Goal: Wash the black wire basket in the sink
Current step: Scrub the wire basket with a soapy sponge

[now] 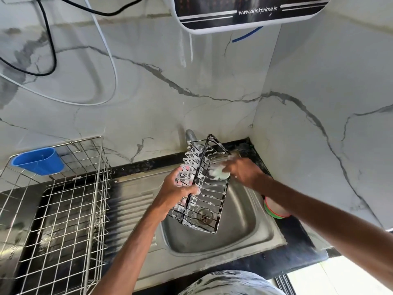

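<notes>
The basket (197, 173) is up over the sink (240, 226) bowl, clear of the bottom, tilted with one end high toward the tap (190, 135) and the other end low above the drain (204, 216). You can see the drain right through its wires. White foam clings all over those black wires, thickest along the upper end.

The left hand (178, 190) is on the side of the basket away from the sink's right edge. Its fingers are wrapped round the wires, with the thumb against the dark rim bar, and it carries the basket's weight. The right hand (244, 173) comes in from the sink's right side and clasps a pale green sponge (219, 173). The sponge is pressed against the basket's wires near the high end. That hand is blurred, so the exact lie of its fingers is hard to read, but the sponge is clearly in its hold. So the basket sits between the two hands, gripped on one side and scrubbed on the other.

Left of the sink, past the ribbed drainboard, stands a steel rack (63, 199) with a blue cup (38, 160) hung on its far rim. On the counter just right of the sink, a tub (274, 209) with a green and red band peeks out from under the right forearm. High above the sink, a purifier (244, 13) hangs on the marble wall, and cables (53, 60) loop across the wall up and to the left.
</notes>
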The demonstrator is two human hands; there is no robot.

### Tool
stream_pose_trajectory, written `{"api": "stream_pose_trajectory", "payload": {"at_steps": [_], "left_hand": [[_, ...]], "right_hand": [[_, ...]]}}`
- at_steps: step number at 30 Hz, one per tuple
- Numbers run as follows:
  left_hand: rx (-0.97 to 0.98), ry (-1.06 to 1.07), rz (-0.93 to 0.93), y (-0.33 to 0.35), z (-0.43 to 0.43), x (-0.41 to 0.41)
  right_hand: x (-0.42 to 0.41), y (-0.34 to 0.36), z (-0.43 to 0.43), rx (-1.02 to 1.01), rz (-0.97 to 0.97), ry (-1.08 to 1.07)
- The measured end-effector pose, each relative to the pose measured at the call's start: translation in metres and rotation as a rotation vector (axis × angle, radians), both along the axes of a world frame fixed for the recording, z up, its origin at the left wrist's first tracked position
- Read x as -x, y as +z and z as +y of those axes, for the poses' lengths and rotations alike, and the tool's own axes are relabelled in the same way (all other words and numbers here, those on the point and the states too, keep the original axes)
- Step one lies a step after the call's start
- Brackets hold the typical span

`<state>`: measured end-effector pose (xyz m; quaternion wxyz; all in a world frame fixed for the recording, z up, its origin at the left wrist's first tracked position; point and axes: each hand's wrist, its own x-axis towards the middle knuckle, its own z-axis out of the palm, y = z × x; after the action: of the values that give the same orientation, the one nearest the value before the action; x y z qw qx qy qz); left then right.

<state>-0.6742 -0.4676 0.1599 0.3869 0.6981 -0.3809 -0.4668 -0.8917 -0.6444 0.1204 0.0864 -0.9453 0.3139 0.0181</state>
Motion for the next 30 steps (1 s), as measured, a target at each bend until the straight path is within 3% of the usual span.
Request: {"api": "stream_pose_trajectory", "payload": {"at_steps": [3, 7, 12, 15, 23, 27, 30], "left_hand": [[0.003, 0.011, 0.0, 0.003, 0.003, 0.003], [0.01, 0.025, -0.041, 0.007, 0.007, 0.005], [0.044, 0.058, -0.023, 0.004, 0.011, 0.003], [0.051, 0.032, -0.016, 0.005, 0.013, 0.002], [0.109, 0.027, 0.022, 0.013, 0.018, 0.007], [0.145, 0.148, 0.077, 0.017, 0.024, 0.001], [0.167, 0.181, 0.184, 0.019, 0.031, 0.004]], "right_hand": [[0.001, 0.0, 0.001, 0.035, -0.037, -0.012], [-0.001, -0.018, 0.053, -0.085, 0.018, 0.059], [-0.002, -0.032, 0.126, -0.23, -0.108, 0.208], [-0.008, -0.03, 0.121, -0.371, -0.124, 0.202], [-0.039, -0.029, 0.088, -0.168, -0.21, 0.098], [-0.026, -0.035, 0.123, -0.265, -0.138, 0.187], [-0.019, -0.025, 0.124, -0.329, -0.231, 0.163]]}}
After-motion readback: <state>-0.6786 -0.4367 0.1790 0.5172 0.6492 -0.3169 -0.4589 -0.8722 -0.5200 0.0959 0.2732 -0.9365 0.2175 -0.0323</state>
